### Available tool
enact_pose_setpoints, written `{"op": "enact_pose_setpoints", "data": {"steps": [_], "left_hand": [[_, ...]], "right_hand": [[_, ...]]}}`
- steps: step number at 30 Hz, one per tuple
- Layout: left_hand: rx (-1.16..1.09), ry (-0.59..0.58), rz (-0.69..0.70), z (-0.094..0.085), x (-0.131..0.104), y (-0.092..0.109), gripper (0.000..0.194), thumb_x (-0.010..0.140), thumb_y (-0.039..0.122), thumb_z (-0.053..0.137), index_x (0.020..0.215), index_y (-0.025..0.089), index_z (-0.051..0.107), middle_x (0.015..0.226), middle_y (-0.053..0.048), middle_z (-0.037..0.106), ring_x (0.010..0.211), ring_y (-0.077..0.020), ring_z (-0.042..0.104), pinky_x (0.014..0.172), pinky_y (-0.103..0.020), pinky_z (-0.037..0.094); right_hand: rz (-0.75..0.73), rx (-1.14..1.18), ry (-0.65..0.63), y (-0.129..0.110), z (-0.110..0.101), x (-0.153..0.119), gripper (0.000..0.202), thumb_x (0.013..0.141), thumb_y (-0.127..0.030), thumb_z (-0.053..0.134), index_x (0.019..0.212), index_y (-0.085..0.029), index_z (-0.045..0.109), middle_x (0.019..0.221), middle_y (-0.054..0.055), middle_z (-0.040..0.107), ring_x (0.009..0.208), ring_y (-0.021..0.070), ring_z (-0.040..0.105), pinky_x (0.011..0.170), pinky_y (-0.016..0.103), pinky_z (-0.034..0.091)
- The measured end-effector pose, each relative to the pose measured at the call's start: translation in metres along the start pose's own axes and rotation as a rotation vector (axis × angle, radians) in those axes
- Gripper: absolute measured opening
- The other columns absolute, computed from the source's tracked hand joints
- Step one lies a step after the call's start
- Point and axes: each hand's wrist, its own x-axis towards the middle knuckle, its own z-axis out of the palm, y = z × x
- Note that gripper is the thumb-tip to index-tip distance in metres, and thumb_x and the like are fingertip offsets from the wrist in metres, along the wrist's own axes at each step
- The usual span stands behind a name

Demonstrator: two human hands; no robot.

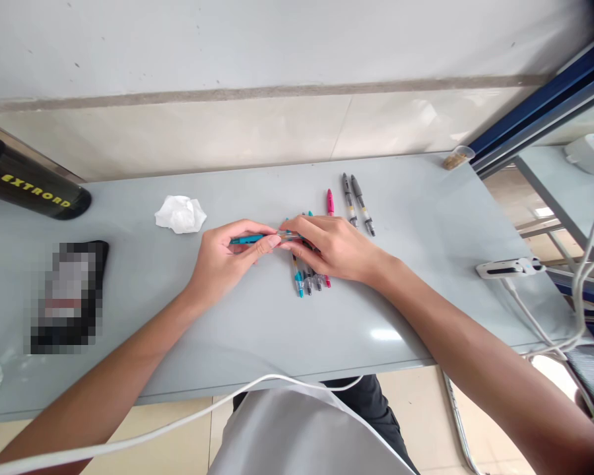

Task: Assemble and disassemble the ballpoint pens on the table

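Between my two hands, just above the desk, a teal pen (247,239) lies nearly level. My left hand (232,254) is closed round its teal end, thumb and fingers pinching it. On the clear part of the same pen, my right hand (334,244) has its thumb and fingertips closed, partly hiding it. Under and in front of my right hand lie several pens, among them a teal-tipped pen (298,284); their upper parts are covered. Behind that hand a pink pen (330,201) shows its cap. Two grey pens (361,204) lie side by side to the right.
Left of my hands sit a crumpled white tissue (181,214), a blurred dark phone-like object (72,297) and a black bottle (34,185). A small clear cup (458,158) stands at the back right. A white plug device (509,267) lies right; a white cable (202,412) crosses in front.
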Motion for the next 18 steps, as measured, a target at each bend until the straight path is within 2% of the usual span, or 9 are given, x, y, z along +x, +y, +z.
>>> {"op": "enact_pose_setpoints", "data": {"steps": [4,7,11,14,18], "left_hand": [[-0.003,-0.006,-0.009,0.0001,0.0002,0.0007,0.039,0.094,0.058,0.097,0.107,0.022,0.091,0.107,-0.009,0.09,0.093,-0.0255,0.084,0.07,-0.03,0.064],[-0.015,-0.011,-0.01,0.0004,-0.0003,0.0019,0.038,0.095,0.057,0.096,0.107,0.022,0.091,0.107,-0.009,0.091,0.093,-0.0256,0.085,0.07,-0.03,0.064],[-0.006,-0.01,-0.014,0.0007,-0.0007,0.0021,0.039,0.094,0.057,0.097,0.107,0.021,0.091,0.106,-0.009,0.091,0.092,-0.0256,0.085,0.071,-0.031,0.065],[0.002,0.0,0.0,0.0007,-0.0006,0.001,0.038,0.094,0.058,0.096,0.107,0.022,0.091,0.106,-0.009,0.09,0.089,-0.0236,0.083,0.07,-0.03,0.064],[-0.003,-0.014,0.006,0.0002,-0.0006,0.0002,0.035,0.096,0.056,0.096,0.107,0.023,0.091,0.105,-0.008,0.09,0.091,-0.0232,0.084,0.071,-0.028,0.064]], "right_hand": [[-0.006,-0.002,0.007,0.0004,0.0009,-0.0005,0.014,0.126,-0.03,0.049,0.127,-0.022,0.061,0.098,0.004,0.076,0.078,0.0192,0.067,0.071,0.032,0.046],[-0.023,-0.003,-0.016,0.0024,0.0004,-0.0003,0.018,0.126,-0.026,0.045,0.126,-0.023,0.063,0.099,0.004,0.075,0.081,0.0194,0.067,0.073,0.032,0.046],[-0.01,-0.006,-0.042,0.0031,-0.0004,-0.0006,0.024,0.128,-0.031,0.041,0.125,-0.023,0.064,0.098,0.005,0.074,0.079,0.0193,0.066,0.072,0.033,0.044],[0.002,-0.013,-0.01,0.0015,0.0002,-0.001,0.023,0.128,-0.038,0.046,0.129,-0.022,0.062,0.098,0.004,0.075,0.076,0.0189,0.065,0.068,0.033,0.042],[0.015,0.007,0.008,-0.0003,0.0006,-0.0004,0.016,0.127,-0.034,0.05,0.125,-0.022,0.06,0.095,0.003,0.075,0.075,0.0183,0.065,0.067,0.032,0.043]]}}
